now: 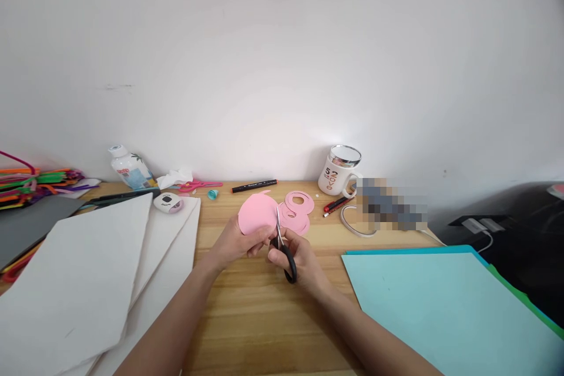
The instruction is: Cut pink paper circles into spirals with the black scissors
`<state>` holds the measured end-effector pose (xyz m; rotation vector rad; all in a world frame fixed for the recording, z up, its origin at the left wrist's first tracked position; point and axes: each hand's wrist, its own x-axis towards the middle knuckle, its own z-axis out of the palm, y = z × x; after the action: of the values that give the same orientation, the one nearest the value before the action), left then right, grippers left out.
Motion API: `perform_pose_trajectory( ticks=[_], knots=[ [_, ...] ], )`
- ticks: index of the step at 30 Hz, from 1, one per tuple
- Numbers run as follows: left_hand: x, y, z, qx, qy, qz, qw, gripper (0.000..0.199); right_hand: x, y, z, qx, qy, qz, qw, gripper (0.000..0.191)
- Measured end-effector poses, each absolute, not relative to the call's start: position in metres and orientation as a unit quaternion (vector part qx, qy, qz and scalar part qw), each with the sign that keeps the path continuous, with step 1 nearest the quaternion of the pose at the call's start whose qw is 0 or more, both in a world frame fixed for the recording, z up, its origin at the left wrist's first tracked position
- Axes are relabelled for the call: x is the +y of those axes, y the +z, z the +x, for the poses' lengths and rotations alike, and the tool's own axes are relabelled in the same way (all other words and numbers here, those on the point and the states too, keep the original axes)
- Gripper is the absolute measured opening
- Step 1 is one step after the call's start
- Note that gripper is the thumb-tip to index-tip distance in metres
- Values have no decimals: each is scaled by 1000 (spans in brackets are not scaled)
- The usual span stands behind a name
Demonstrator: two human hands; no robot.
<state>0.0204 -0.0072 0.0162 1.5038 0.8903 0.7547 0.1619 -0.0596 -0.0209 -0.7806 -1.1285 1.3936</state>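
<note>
My left hand [240, 239] grips a round piece of pink paper [257, 213] by its lower edge, thumb on top. A thin strip sticks out at the top of the round. In my right hand [298, 255] is a pair of scissors [288, 264] with black handles, fingers wrapped around the loops. The silver blades point up and lie along the right edge of the paper. Just behind the blades, curled pink paper offcuts [300, 202] rest on the wooden table [251, 317].
White boards [83, 264] cover the left side, with a white tape dispenser [168, 202] on them. Light blue sheets [436, 299] lie at right. Along the wall stand a bottle [132, 169] and a white mug [337, 173]; a black marker [254, 186] lies between.
</note>
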Motion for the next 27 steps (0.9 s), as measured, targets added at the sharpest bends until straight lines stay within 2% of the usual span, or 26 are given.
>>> perform_pose_trajectory(
  ticks=[9,16,27],
  knots=[
    [-6,18,19,386,332,652,563,25,-59,-21,163,-482,579,-366,547,38],
    [-6,17,18,398,335,658,545,32,-60,-20,162,-468,594,-356,549,32],
    [-7,13,23,376,341,661,553,33,-59,-22,161,-469,587,-365,550,33]
  ],
)
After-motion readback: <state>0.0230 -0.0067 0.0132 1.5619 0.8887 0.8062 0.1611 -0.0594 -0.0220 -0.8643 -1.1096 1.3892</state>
